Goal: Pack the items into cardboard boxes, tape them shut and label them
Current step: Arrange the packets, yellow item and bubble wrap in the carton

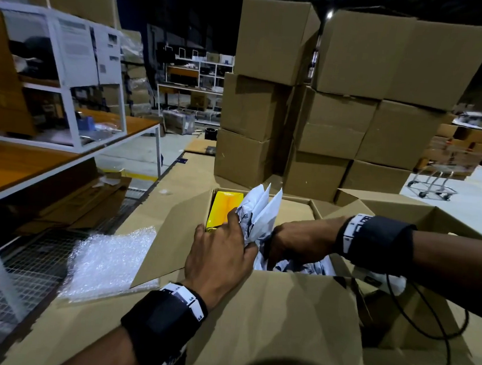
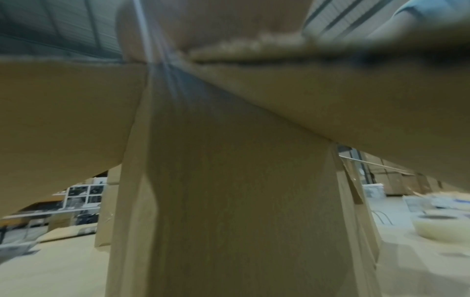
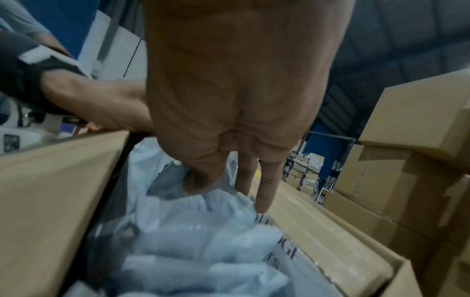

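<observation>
Basically mid-pack: open cardboard box [image 1: 267,312] sits in front of the person on flattened cardboard, flaps folded out, not taped or labelled yet. Inside, a yellow packet [image 1: 224,209] stands upright at the far-left corner; white printed poly mailers [image 1: 260,212] fill the middle, a few poking up above the rim.

Left hand [image 1: 223,255] lies over the left side of the mailer bundle, fingers spread and fairly straight, pressing it; looks like it steadies the stack so it doesn't flop onto the yellow packet. Right hand [image 1: 295,240] reaches in from the right, fingers down among the mailers [image 3: 193,231]; wrist view shows fingers [image 3: 264,193] mostly extended, thumb tucked against plastic, so pushing or tucking more than gripping. Both hands close together on the same bundle, neither clamped on anything I can confirm.

Left wrist view shows only the box's outer wall, blurred, plus a tape roll [image 2: 442,225] off to one side. Bubble wrap [image 1: 111,261] lies left of the box. Stacked cartons [image 1: 340,98] behind.

Judgement: filling step, likely near full; mailers need flattening before flaps close.
</observation>
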`<move>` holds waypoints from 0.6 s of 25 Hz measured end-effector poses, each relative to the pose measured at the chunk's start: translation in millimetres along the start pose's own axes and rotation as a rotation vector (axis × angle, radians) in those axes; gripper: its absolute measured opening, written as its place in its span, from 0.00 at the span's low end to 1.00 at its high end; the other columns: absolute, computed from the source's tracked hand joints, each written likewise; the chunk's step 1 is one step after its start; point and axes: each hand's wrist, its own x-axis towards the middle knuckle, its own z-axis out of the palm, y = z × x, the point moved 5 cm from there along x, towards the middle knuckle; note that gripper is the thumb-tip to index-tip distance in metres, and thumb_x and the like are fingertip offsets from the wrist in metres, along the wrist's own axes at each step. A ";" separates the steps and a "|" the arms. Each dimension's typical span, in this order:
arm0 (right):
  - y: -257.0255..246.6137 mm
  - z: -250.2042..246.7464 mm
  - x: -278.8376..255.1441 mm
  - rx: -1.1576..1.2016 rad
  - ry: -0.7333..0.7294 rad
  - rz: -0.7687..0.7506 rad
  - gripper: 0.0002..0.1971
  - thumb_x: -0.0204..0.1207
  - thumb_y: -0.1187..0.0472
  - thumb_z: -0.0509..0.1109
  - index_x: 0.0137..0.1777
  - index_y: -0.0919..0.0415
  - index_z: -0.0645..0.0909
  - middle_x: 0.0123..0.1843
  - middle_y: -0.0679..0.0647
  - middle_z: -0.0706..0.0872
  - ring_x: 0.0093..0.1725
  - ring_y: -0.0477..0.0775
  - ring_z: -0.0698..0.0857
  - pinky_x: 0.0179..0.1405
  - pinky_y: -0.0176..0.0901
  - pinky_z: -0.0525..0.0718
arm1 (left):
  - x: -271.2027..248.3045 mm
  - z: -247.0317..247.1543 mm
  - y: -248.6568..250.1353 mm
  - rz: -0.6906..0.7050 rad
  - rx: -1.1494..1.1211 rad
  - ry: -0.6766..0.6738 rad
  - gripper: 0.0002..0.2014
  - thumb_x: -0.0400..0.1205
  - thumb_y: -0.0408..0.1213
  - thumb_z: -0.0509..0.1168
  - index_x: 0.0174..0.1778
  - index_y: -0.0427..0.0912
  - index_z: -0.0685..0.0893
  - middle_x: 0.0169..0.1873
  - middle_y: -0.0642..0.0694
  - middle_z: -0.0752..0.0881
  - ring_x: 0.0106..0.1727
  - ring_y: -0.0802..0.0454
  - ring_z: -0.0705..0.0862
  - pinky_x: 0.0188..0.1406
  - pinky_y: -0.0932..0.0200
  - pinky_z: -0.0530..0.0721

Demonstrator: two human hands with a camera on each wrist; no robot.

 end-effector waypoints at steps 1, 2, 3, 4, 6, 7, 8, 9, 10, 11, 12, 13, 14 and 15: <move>1.9 -3.4 -5.6 -0.001 0.030 0.007 0.25 0.71 0.72 0.73 0.66 0.49 0.85 0.62 0.50 0.89 0.59 0.59 0.86 0.57 0.56 0.86 | -0.1 -1.0 1.7 0.002 0.020 -0.002 0.32 0.86 0.54 0.55 0.82 0.40 0.59 0.56 0.44 0.89 0.57 0.42 0.87 0.78 0.42 0.67; 4.6 -8.5 -12.3 0.004 0.066 0.016 0.27 0.72 0.74 0.70 0.67 0.48 0.85 0.64 0.50 0.89 0.62 0.59 0.86 0.59 0.56 0.86 | -0.2 -2.0 3.6 0.005 0.050 -0.003 0.33 0.86 0.54 0.55 0.83 0.39 0.59 0.56 0.44 0.89 0.58 0.42 0.87 0.79 0.42 0.65; 7.4 -15.3 -19.2 0.023 0.114 0.031 0.30 0.71 0.77 0.66 0.67 0.47 0.85 0.66 0.51 0.88 0.64 0.59 0.85 0.62 0.56 0.86 | 0.0 -2.8 5.8 0.007 0.086 -0.004 0.33 0.86 0.53 0.54 0.84 0.39 0.58 0.57 0.44 0.89 0.58 0.43 0.87 0.80 0.42 0.63; 8.3 -22.4 -27.2 0.056 0.142 0.047 0.32 0.70 0.78 0.61 0.67 0.47 0.85 0.67 0.50 0.87 0.66 0.57 0.85 0.63 0.56 0.86 | -0.1 -3.7 8.2 0.009 0.119 -0.007 0.34 0.85 0.54 0.54 0.84 0.39 0.58 0.56 0.44 0.89 0.58 0.43 0.87 0.80 0.42 0.62; 8.5 -28.9 -38.8 0.109 0.183 0.050 0.39 0.61 0.76 0.56 0.67 0.42 0.83 0.68 0.45 0.86 0.64 0.56 0.86 0.56 0.56 0.89 | -0.5 -5.4 12.8 0.009 0.163 -0.022 0.33 0.85 0.54 0.55 0.83 0.40 0.60 0.55 0.44 0.89 0.58 0.43 0.88 0.80 0.41 0.61; 7.5 -29.9 -43.5 0.119 0.207 0.046 0.41 0.58 0.75 0.54 0.68 0.40 0.81 0.68 0.43 0.85 0.62 0.55 0.86 0.51 0.55 0.90 | -1.0 -5.8 15.7 0.011 0.175 -0.036 0.33 0.85 0.55 0.56 0.82 0.40 0.61 0.55 0.45 0.89 0.57 0.43 0.88 0.80 0.41 0.61; 5.5 -31.0 -48.0 0.116 0.239 0.045 0.41 0.58 0.76 0.55 0.67 0.41 0.81 0.67 0.42 0.85 0.61 0.54 0.86 0.49 0.55 0.90 | -1.4 -6.1 18.3 0.016 0.180 -0.049 0.32 0.84 0.55 0.56 0.81 0.41 0.62 0.55 0.45 0.89 0.57 0.43 0.88 0.80 0.40 0.62; 4.3 -31.0 -50.9 0.102 0.282 0.042 0.40 0.59 0.77 0.56 0.66 0.43 0.83 0.67 0.42 0.85 0.61 0.55 0.86 0.49 0.54 0.90 | -2.2 -6.4 20.6 0.020 0.181 -0.057 0.32 0.84 0.55 0.57 0.80 0.41 0.62 0.54 0.46 0.89 0.57 0.43 0.88 0.79 0.40 0.62; 0.3 -32.5 -54.6 0.094 0.323 0.035 0.38 0.60 0.79 0.58 0.65 0.45 0.85 0.67 0.43 0.86 0.61 0.54 0.86 0.50 0.53 0.88 | -2.8 -7.1 22.2 0.022 0.184 -0.063 0.32 0.84 0.55 0.57 0.80 0.41 0.62 0.53 0.46 0.90 0.56 0.43 0.88 0.78 0.39 0.63; -2.4 -33.8 -57.9 0.095 0.359 0.029 0.36 0.62 0.80 0.59 0.63 0.47 0.86 0.67 0.43 0.86 0.61 0.53 0.86 0.51 0.52 0.87 | -2.9 -8.3 23.2 0.019 0.188 -0.065 0.33 0.83 0.55 0.58 0.80 0.41 0.62 0.53 0.45 0.90 0.56 0.42 0.88 0.78 0.39 0.63; -4.6 -35.9 -61.4 0.106 0.396 0.022 0.33 0.64 0.80 0.60 0.62 0.49 0.87 0.66 0.43 0.86 0.61 0.52 0.86 0.53 0.52 0.86 | -2.9 -9.1 23.2 0.010 0.196 -0.069 0.33 0.84 0.55 0.58 0.81 0.40 0.60 0.53 0.45 0.90 0.57 0.41 0.88 0.78 0.39 0.63; -6.4 -39.2 -65.6 0.119 0.434 0.016 0.30 0.66 0.79 0.60 0.60 0.51 0.88 0.65 0.45 0.87 0.61 0.51 0.86 0.54 0.52 0.85 | -2.7 -9.7 23.2 0.000 0.208 -0.074 0.34 0.84 0.54 0.58 0.81 0.40 0.59 0.54 0.44 0.89 0.57 0.40 0.87 0.78 0.39 0.62; -6.6 -42.1 -69.9 0.132 0.458 0.021 0.28 0.69 0.78 0.59 0.60 0.54 0.88 0.64 0.47 0.87 0.60 0.51 0.86 0.55 0.52 0.85 | -2.3 -10.2 23.4 -0.006 0.223 -0.077 0.34 0.84 0.53 0.58 0.81 0.39 0.59 0.55 0.44 0.89 0.58 0.40 0.87 0.79 0.38 0.62; -6.3 -44.2 -74.3 0.146 0.474 0.032 0.25 0.73 0.78 0.59 0.60 0.56 0.88 0.63 0.49 0.88 0.60 0.52 0.87 0.56 0.52 0.85 | -2.3 -10.7 24.4 -0.008 0.242 -0.080 0.33 0.84 0.52 0.58 0.81 0.39 0.59 0.55 0.44 0.89 0.58 0.40 0.87 0.79 0.38 0.61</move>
